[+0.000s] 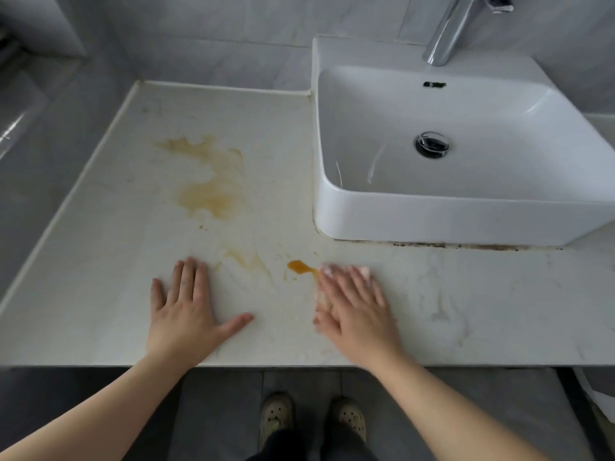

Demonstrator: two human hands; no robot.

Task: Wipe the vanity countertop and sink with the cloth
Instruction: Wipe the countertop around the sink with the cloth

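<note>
Pressing down on a small, pale pink and white cloth (364,272), the right hand (356,307) lies flat with fingers straight and spread. The cloth is mostly hidden beneath it, and both look blurred. They rest on a white marble-patterned counter (466,311) near its front edge. A wet orange blob of spilled liquid (299,267) touches the cloth's edge just left of the fingertips. Further left, the left hand (186,307) rests palm down on the counter, fingers wide, holding nothing. Beyond the left hand are faded yellow-brown stains (209,181). Beyond the right hand sits a white rectangular ceramic sink (432,214) with a chrome faucet (449,28) behind it.
</note>
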